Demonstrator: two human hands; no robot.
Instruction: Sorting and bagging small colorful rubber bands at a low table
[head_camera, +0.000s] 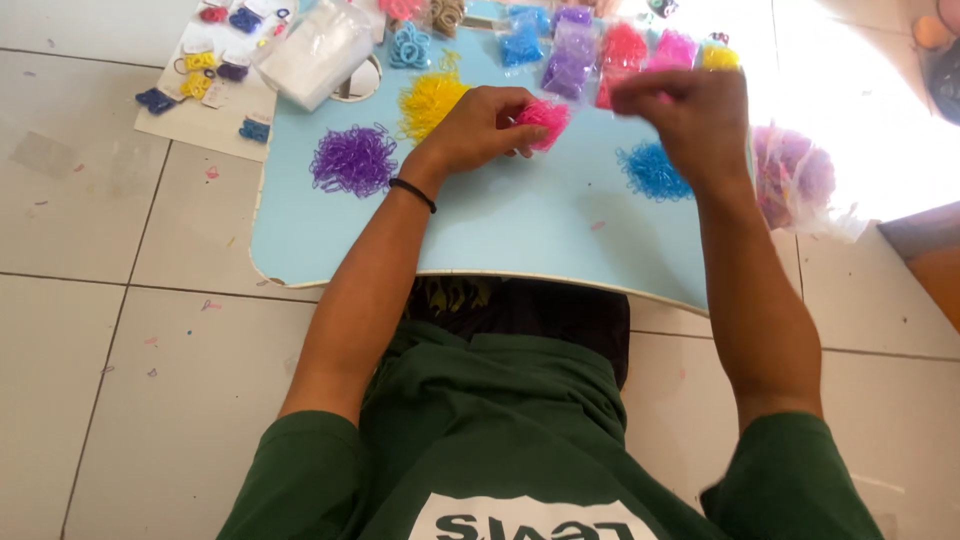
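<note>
My left hand (483, 127) rests on the light blue tray table (500, 230), fingers curled on a pile of pink rubber bands (546, 119). My right hand (688, 113) hovers just right of that pile, blurred, fingers bunched; whether it pinches a band I cannot tell. A blue band pile (650, 172) lies under the right hand. A yellow pile (430, 100) and a purple pile (353, 160) lie left of my left hand.
Small bags of blue, purple, red and pink bands (590, 50) line the table's far edge. A clear plastic bag stack (318, 52) sits at far left, a card sheet with band bundles (215, 75) on the floor, a bag of purple bands (795, 180) right.
</note>
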